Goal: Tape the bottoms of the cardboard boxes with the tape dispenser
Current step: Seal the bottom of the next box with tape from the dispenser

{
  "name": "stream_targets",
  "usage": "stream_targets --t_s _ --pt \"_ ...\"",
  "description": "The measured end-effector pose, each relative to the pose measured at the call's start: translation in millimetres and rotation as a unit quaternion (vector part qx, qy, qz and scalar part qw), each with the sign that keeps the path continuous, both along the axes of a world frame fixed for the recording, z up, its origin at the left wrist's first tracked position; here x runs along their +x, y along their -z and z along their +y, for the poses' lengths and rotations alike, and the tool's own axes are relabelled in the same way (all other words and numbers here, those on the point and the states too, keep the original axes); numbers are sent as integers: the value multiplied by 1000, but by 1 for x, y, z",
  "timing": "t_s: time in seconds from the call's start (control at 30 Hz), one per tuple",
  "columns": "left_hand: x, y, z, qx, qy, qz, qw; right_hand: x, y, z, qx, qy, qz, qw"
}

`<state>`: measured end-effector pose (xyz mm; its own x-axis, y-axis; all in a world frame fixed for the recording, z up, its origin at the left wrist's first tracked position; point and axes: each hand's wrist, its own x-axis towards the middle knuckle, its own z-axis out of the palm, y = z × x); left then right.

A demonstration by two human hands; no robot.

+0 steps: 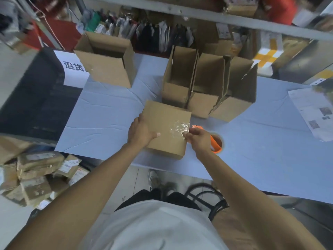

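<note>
A small cardboard box sat bottom-up near the front edge of the table, which had a pale blue cover. The left hand lay flat on the box's left side, fingers spread and loose, thumb on top, holding it down. The right hand was at the box's right edge. Its fingertips pinched a shiny, wrinkled bit of clear tape stuck there. The orange tape dispenser lay on the table just beside that hand, partly hidden by it. I could not tell if the hand touched it.

Three open boxes stood in a row just behind, and a bigger open box stood near the back left.

The tape already looked bunched up. It could stick to itself or tear if pulled crooked. The box could slide if the left hand let up.
</note>
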<state>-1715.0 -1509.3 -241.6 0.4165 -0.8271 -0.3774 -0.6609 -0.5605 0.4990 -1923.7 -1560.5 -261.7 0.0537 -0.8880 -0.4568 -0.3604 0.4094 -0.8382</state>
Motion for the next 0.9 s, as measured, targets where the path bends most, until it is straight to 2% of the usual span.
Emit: stream_targets --t_s 0.07,0.17,0.27,0.37,0.5,0.6,0.7,0.9 --pt "4 -1 1 21 -3 21 1000 0 -3 -1 -1 -18 23 1000" --pt "7 0 7 11 -6 28 1000 2 -4 -1 33 0 -4 999" --pt "9 0 11 -8 -21 49 999 1 -7 -3 15 -23 38 999" --pt "16 5 22 -24 -63 126 990 -2 -8 -2 -7 -76 59 995" --pt "19 9 38 -42 -112 197 973 3 -11 0 -21 -87 76 993" --pt "24 1 45 -51 -118 242 962 10 -14 1 -26 -110 51 992" --pt "31 -7 52 -83 -124 262 954 16 -20 1 -50 -148 69 985" --pt "51 -24 64 -147 -147 291 934 29 -29 4 -97 -172 -20 980"
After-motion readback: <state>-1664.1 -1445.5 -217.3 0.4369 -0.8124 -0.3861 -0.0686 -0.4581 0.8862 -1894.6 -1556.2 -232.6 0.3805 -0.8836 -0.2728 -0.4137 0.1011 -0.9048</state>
